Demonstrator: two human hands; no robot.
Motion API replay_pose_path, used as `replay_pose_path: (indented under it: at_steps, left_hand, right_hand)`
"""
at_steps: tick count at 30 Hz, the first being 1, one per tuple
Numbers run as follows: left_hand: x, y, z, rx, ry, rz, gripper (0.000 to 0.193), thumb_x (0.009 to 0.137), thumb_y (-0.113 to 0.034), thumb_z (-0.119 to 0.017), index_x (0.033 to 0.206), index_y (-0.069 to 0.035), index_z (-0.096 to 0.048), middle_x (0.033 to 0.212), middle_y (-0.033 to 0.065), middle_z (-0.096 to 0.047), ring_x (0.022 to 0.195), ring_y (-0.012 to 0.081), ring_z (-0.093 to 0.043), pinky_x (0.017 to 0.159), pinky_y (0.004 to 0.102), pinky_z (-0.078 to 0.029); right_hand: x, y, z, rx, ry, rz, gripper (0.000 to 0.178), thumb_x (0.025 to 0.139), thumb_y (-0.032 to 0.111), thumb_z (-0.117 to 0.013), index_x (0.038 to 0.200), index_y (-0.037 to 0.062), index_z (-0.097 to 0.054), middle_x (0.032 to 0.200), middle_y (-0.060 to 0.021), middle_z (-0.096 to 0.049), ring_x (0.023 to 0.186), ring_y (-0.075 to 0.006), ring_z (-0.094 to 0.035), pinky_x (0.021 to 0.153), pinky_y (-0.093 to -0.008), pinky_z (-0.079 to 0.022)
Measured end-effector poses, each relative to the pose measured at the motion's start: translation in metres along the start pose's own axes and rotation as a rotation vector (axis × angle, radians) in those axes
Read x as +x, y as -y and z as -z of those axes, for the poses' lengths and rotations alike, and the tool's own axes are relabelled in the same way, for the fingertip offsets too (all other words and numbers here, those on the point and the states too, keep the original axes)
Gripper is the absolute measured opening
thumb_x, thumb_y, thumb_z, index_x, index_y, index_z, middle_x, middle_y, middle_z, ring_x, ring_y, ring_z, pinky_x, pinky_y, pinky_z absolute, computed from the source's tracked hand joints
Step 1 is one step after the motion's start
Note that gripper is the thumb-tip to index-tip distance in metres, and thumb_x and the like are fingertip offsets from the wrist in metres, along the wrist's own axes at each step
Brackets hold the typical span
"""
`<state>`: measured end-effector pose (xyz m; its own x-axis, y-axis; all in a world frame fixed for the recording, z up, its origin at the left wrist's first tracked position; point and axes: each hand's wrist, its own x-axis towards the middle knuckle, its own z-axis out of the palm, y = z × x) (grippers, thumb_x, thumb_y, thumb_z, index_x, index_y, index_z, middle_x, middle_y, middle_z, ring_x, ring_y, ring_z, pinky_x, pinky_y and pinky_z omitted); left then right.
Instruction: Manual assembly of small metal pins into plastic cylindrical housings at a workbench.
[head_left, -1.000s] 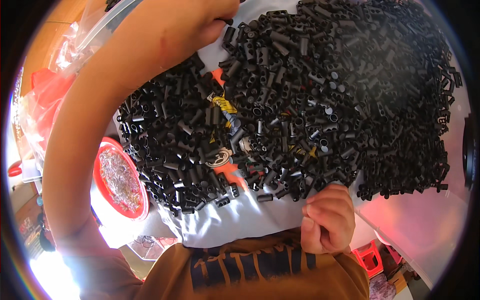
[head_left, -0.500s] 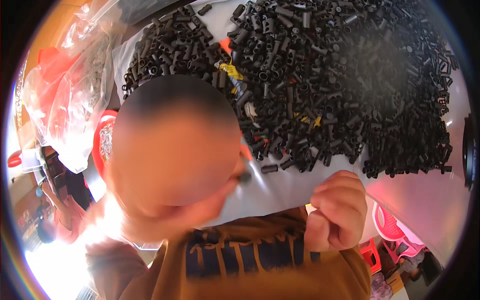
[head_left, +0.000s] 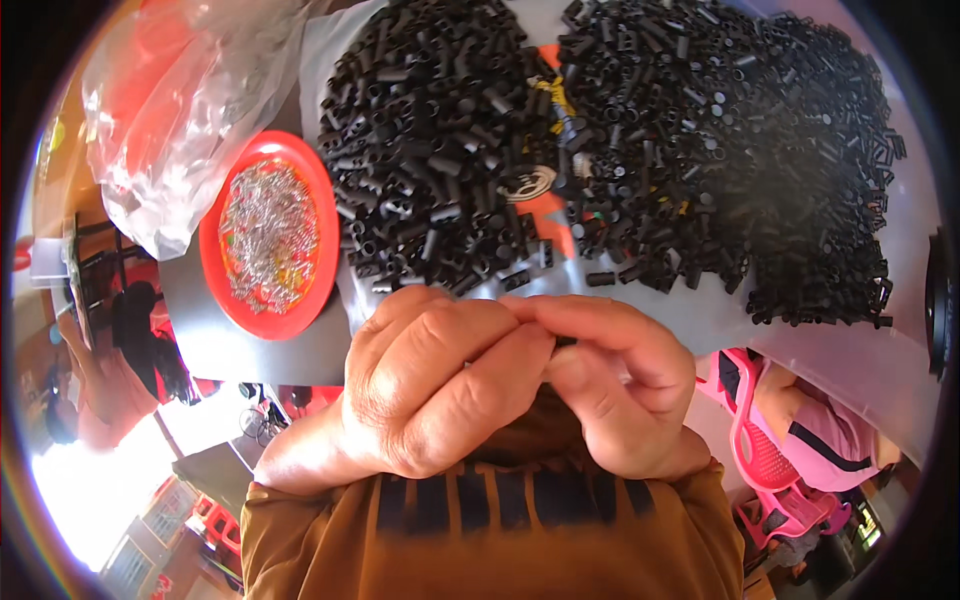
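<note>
In front of my chest, at the near side of the table, my two hands meet fingertip to fingertip. My left hand (head_left: 430, 375) is closed, its fingers curled round a small black plastic part (head_left: 563, 342) of which only a sliver shows. My right hand (head_left: 620, 385) is also closed, thumb and forefinger pinched against that same spot; what else it may hold is hidden. Just beyond the hands lies a heap of short black plastic tubes (head_left: 430, 160). A red oval tray (head_left: 326, 215) with many small shiny metal pieces (head_left: 268, 235) stands left of the heap.
To the right spreads a larger heap of black plastic parts (head_left: 720, 150), with finer ones at its far right. Clear plastic bags (head_left: 165, 150) lie at the back left. Beyond the table's right edge are a pink chair (head_left: 770, 455) and a person in pink (head_left: 830, 430).
My left hand has moved from near the left heap to meet my right hand, which shifted slightly left. The view has shifted too, and the red tray now shows whole.
</note>
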<state>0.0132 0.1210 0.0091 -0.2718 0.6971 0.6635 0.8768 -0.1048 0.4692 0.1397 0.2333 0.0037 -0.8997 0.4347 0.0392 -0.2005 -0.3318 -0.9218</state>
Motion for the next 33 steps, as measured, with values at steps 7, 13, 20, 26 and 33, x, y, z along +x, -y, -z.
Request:
replay_pose_path:
  at_steps: [7,13,20,26,33]
  left_hand:
    - [-0.024,0.001,0.015,0.099,-0.094,0.006,0.042,0.068,-0.007,-0.082,0.102,-0.003,-0.057,0.086,0.0073,-0.056,0.057,0.0160,-0.052,0.046,0.0278,-0.039]
    - [-0.042,0.008,0.033,0.112,-0.060,0.024,0.050,0.066,-0.007,-0.085,0.104,-0.004,-0.053,0.094,0.0079,-0.050,0.059,0.0176,-0.051,0.047,0.0303,-0.036]
    - [-0.057,0.014,0.046,0.156,-0.044,-0.006,0.045,0.063,-0.011,-0.086,0.102,-0.006,-0.062,0.096,0.0053,-0.049,0.064,0.0170,-0.055,0.050,0.0304,-0.038]
    - [-0.064,0.018,0.055,0.148,-0.069,0.031,0.044,0.062,-0.011,-0.086,0.099,-0.005,-0.063,0.097,0.0073,-0.050,0.064,0.0173,-0.054,0.051,0.0304,-0.039]
    - [-0.068,0.022,0.066,-0.063,-0.138,0.152,0.046,0.062,-0.014,-0.087,0.098,-0.003,-0.062,0.097,0.0085,-0.051,0.063,0.0176,-0.055,0.052,0.0308,-0.041]
  right_hand:
    - [0.012,-0.002,-0.021,0.436,0.014,-0.272,0.026,0.099,0.009,-0.049,0.119,-0.0064,-0.055,0.113,-0.0159,-0.063,0.097,-0.0148,-0.061,0.086,-0.0276,-0.051]
    - [0.018,-0.005,-0.036,0.482,0.041,-0.407,0.027,0.100,0.013,-0.048,0.120,-0.0029,-0.054,0.113,-0.0169,-0.063,0.099,-0.0146,-0.061,0.087,-0.0297,-0.052]
    - [0.020,-0.011,-0.049,0.431,0.018,-0.482,0.026,0.100,0.014,-0.047,0.120,-0.0020,-0.052,0.113,-0.0174,-0.063,0.100,-0.0152,-0.061,0.086,-0.0297,-0.053]
    - [0.025,-0.014,-0.060,0.427,0.049,-0.496,0.024,0.100,0.011,-0.046,0.118,-0.0035,-0.052,0.109,-0.0185,-0.064,0.101,-0.0177,-0.062,0.088,-0.0322,-0.053]
    - [0.023,-0.015,-0.063,0.267,0.100,-0.435,0.023,0.099,0.013,-0.048,0.113,-0.0037,-0.053,0.096,-0.0087,-0.062,0.088,-0.0117,-0.058,0.082,-0.0262,-0.047]
